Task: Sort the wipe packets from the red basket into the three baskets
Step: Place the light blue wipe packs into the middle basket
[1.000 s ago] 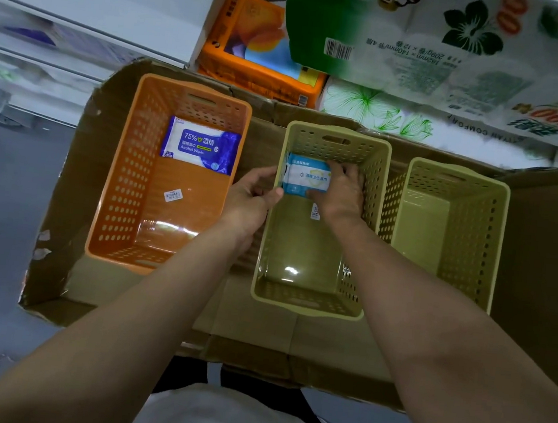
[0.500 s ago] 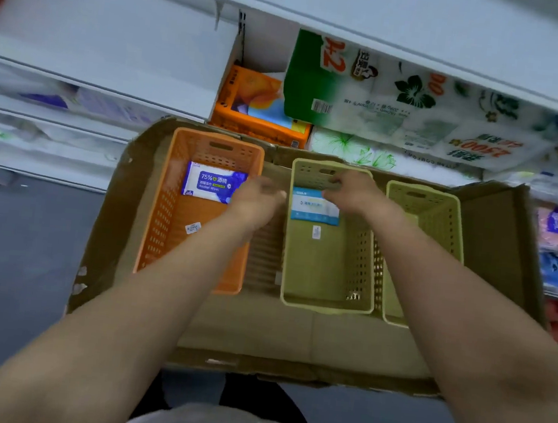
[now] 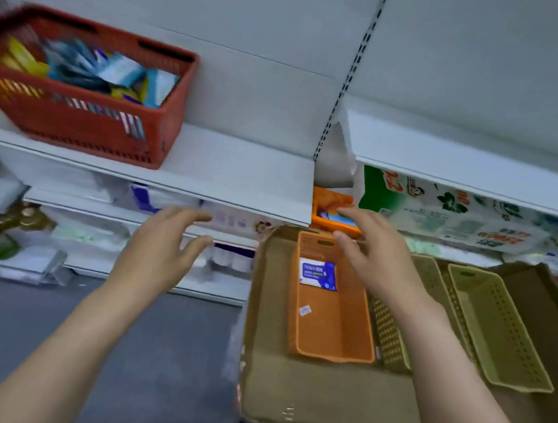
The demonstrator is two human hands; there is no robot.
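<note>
Both hands empty, left hand point(image 3: 152, 253) and right hand point(image 3: 374, 256) spread-fingered and raised, likely toward the red basket point(image 3: 84, 122) of mixed wipe packets point(image 3: 113, 73) on the upper shelf point(image 3: 234, 168); one blue packet point(image 3: 318, 274) filed in orange basket point(image 3: 326, 333).

You have a white shelf point(image 3: 240, 169) carrying the red basket point(image 3: 84, 115), which sits at its left end, blurred. Below and to the right, a flattened cardboard sheet point(image 3: 320, 398) bears three baskets side by side: the orange basket point(image 3: 337, 334) leftmost, the middle green basket point(image 3: 391, 340) touching it, the right green basket point(image 3: 499, 331) beyond.
</note>
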